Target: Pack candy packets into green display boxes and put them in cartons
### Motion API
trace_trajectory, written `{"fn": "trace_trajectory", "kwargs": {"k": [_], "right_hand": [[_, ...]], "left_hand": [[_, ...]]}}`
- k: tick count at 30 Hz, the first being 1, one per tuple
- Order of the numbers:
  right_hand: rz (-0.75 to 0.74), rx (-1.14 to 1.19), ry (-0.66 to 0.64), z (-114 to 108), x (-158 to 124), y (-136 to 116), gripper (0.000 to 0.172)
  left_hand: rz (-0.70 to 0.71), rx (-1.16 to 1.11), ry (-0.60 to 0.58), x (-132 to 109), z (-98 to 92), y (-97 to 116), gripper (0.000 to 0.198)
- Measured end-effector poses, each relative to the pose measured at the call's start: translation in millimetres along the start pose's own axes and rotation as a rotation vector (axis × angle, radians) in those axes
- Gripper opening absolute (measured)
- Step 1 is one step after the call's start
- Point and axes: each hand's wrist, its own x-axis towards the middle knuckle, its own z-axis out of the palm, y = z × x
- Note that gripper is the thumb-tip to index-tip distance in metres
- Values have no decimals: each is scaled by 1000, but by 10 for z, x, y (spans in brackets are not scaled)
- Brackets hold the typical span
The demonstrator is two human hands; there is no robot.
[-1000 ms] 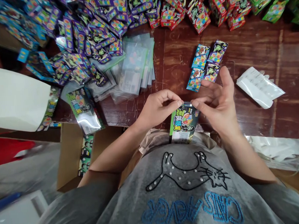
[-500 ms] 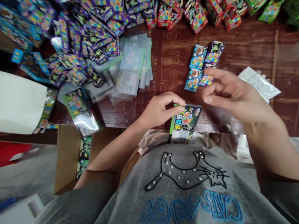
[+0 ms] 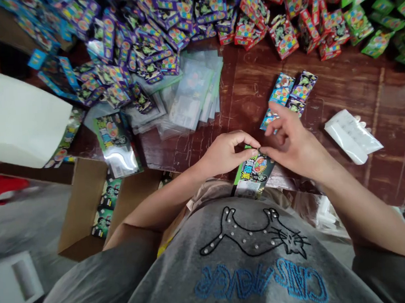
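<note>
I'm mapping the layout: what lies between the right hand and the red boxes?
In the head view, blue boxes and purple boxes grouped on the table lie between the right hand and the red boxes; the hand partly hides the group.

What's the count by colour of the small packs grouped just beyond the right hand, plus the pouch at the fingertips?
Blue packs: 2, one partly covered
Purple packs: 2
Black-and-green pouch: 1
Total: 5

Before you spreads a reddish-brown wooden desk (image 3: 247,90) (scratched, softly catching the light), and below its edge on your left you see grey floor (image 3: 34,214).
</note>
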Motion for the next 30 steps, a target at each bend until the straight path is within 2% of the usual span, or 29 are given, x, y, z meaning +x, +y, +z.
{"fn": "trace_trajectory", "kwargs": {"k": [3, 5, 8, 10, 12, 14, 15, 17, 18, 20, 21, 22, 24, 26, 27, 30], "right_hand": [[-196, -372, 92, 86, -120, -65, 62], [-253, -464, 127, 168, -134, -69, 65], [-227, -343, 133, 314, 38, -64, 80], [-261, -249, 98, 408, 263, -109, 83], [-332, -209, 78, 495, 542, -186, 85], [-380, -215, 94, 601, 843, -258, 90], [-387, -238, 92, 675, 990, -287, 92], [-375, -331, 43, 878, 1248, -329, 96], [-361, -384, -19, 1005, 1349, -346, 100], [-309, -474, -105, 1282, 1477, -375, 114], [-291, -510, -120, 1409, 1499, -386, 114], [-284, -536, -114, 1515, 1493, -390, 109], [-312, -556, -77, 1627, 1396, -375, 79], [-390, -530, -33, 1586, 1214, -335, 43], [-439, -511, -13, 1516, 1107, -316, 32], [-613, -501, 54, 1206, 843, -331, 26]], "left_hand": [[-12, -97, 41, -112, 38, -77, 22], [-8, -198, 71, -233, 78, -115, 31], [-5, -289, 159, -434, 48, -115, 33], [16, -223, 293, -601, -143, -70, 30], [2, -79, 527, -820, -550, -32, 30], [-68, 71, 837, -1071, -1170, -67, 35], [-101, 147, 943, -1188, -1529, -127, 39], [-158, 158, 1033, -1361, -2232, -319, 54], [-241, 190, 1034, -1406, -2528, -430, 62], [-283, 212, 1038, -1421, -2927, -611, 68], [-293, 269, 1033, -1401, -3016, -658, 69], [-280, 337, 1039, -1370, -3032, -668, 68], [-213, 505, 1072, -1291, -2873, -580, 63], [-109, 599, 1081, -1186, -2530, -395, 55], [-67, 601, 1052, -1117, -2321, -287, 49], [-45, 517, 748, -796, -1703, -1, 40]]}}
